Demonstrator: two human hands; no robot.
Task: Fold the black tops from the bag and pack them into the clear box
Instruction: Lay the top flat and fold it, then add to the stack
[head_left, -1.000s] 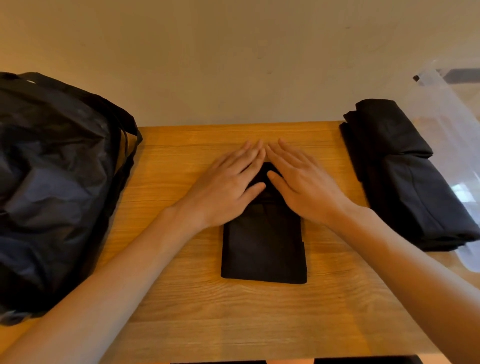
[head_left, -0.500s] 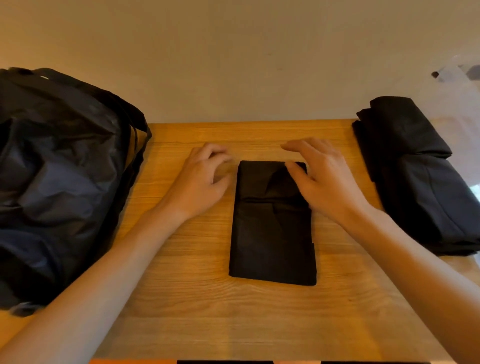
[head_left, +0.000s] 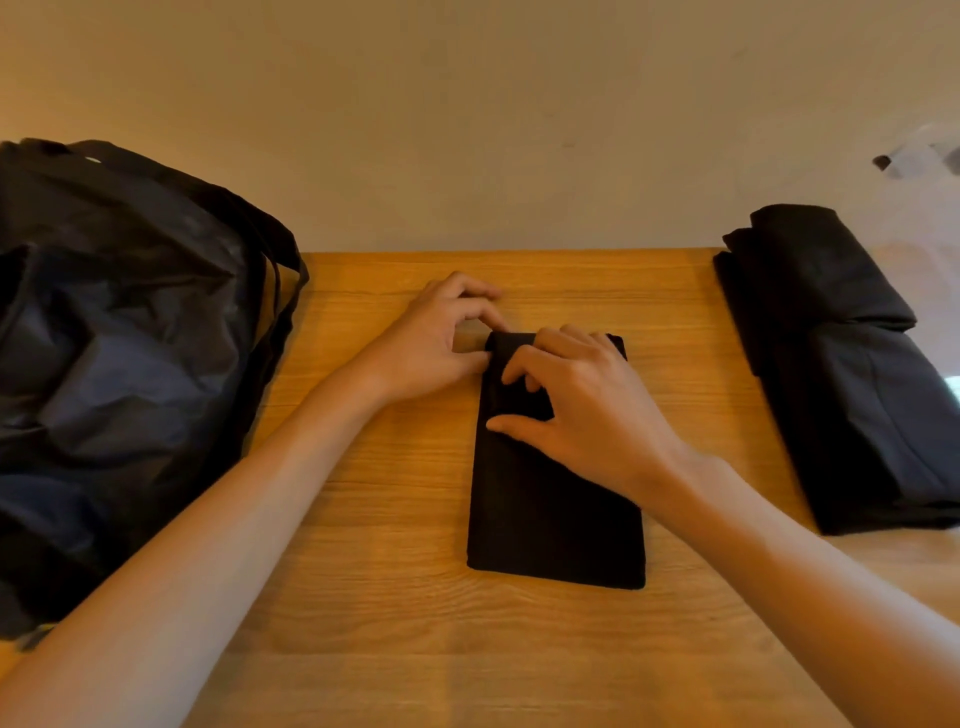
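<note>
**Another black top nears its last fold**

A person works at the far end of a narrow, already folded black top (head_left: 556, 519), which lies lengthwise near the middle of a wooden table (head_left: 389, 597). The left hand (head_left: 436, 343) is curled at the top's far left corner, thumb and forefinger appearing to pinch the edge there. The right hand (head_left: 582, 410) sits on the top's far end, with bent fingers gathering the cloth and the thumb stretched across toward the left edge. Neither hand is released.

Well to the left of the top slumps the dark bag (head_left: 130, 338), crumpled and bulky. What it holds cannot be seen. Well to the right of the top rests a stack of folded black garments (head_left: 857, 389). Beyond that stack, at the frame's edge, is a pale see-through shape that is probably the clear box (head_left: 919, 161), though it is too faint to be sure.

The step in hand looks like the closing fold or roll, bringing the far end toward the near end. The next move would call for both hands to carry that end over evenly, keeping the long edges lined up so the layers beneath do not slip. Then the bundle would need pressing flat before it goes to the right. No garment can be seen inside the box, so packing seems yet to come.
</note>
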